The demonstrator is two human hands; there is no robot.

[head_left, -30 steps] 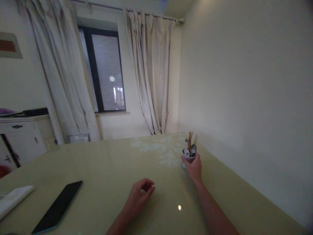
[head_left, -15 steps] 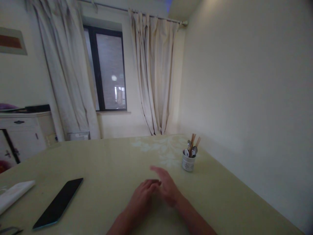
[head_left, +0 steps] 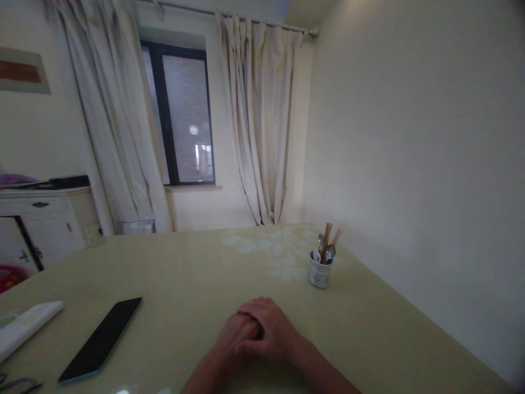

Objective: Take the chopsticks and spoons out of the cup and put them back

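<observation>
While resting on the table (head_left: 369, 328) | right hand (head_left: 273, 331) is lying flat, open, over curled left hand (head_left: 233, 339) | both holding nothing | keeping still is best.

Room: plain cream walls (head_left: 410, 137). Dark-framed window (head_left: 182, 117) at 11 o'clock, dim outside, flanked by two pale cream fabric curtains (head_left: 262, 126) hung from a rod. Small framed picture with a red band (head_left: 22, 71) at 10 o'clock. White wooden cabinet with dark handles (head_left: 41, 224) at 9 o'clock. Glossy pale green surface with a faint leaf pattern (head_left: 184, 273) fills the foreground.
</observation>
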